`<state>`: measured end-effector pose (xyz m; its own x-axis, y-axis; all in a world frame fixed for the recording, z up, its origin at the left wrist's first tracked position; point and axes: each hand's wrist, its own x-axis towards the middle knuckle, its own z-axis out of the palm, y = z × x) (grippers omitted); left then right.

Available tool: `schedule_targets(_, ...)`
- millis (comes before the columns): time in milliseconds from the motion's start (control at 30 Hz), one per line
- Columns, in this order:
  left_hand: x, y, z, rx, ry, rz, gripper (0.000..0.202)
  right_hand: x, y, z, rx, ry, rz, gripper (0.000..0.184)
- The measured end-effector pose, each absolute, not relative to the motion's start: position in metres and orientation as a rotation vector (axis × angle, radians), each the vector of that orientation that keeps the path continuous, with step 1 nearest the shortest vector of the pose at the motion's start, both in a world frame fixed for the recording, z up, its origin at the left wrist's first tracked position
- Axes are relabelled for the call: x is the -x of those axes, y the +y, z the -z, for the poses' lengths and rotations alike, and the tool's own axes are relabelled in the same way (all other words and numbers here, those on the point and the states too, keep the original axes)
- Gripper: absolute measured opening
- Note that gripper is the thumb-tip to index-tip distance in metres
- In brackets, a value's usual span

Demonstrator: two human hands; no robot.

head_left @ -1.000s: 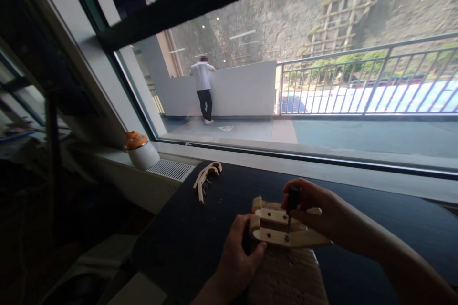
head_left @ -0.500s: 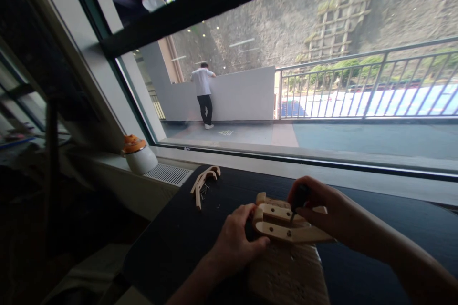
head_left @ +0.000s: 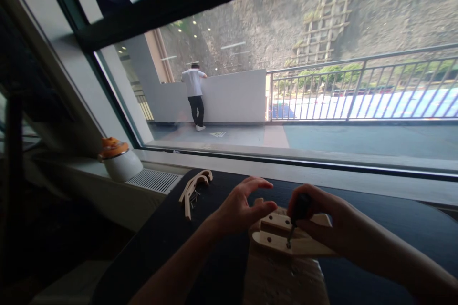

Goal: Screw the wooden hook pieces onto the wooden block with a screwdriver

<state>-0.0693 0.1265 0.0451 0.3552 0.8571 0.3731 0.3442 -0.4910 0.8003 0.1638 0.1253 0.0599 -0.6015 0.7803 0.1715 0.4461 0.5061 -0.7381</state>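
Pale wooden strips (head_left: 277,244) bear dark round holes (head_left: 269,239); right hand (head_left: 320,212) grips a black screwdriver (head_left: 301,206), left hand (head_left: 240,206) spread.

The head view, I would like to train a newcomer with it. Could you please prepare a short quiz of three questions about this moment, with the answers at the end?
1. Which tool does the right hand hold?
2. True or false: the left hand is clenched into a fist.
3. Choose one. The white container near the window frame has a top that is: A) blue; B) orange; C) green.

Key:
1. A black-handled screwdriver.
2. False; it is spread.
3. B.
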Motion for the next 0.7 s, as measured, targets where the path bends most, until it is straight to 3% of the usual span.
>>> schedule_targets(200,0.079,0.148,-0.001,-1.546,0.906,-1.144,0.058,-0.161,0.130,-0.057,1.035,-2.262,-0.946,0.011)
schedule_targets(400,0.077,0.149,0.003,-1.449,0.838,-0.981,0.060,-0.162,0.130,-0.054,1.074,-2.259,-0.930,0.012)
schedule_targets(700,0.082,0.146,-0.002,-1.571,0.994,-0.890,0.048,-0.158,0.126,-0.052,1.061,-2.290,-0.856,0.037)
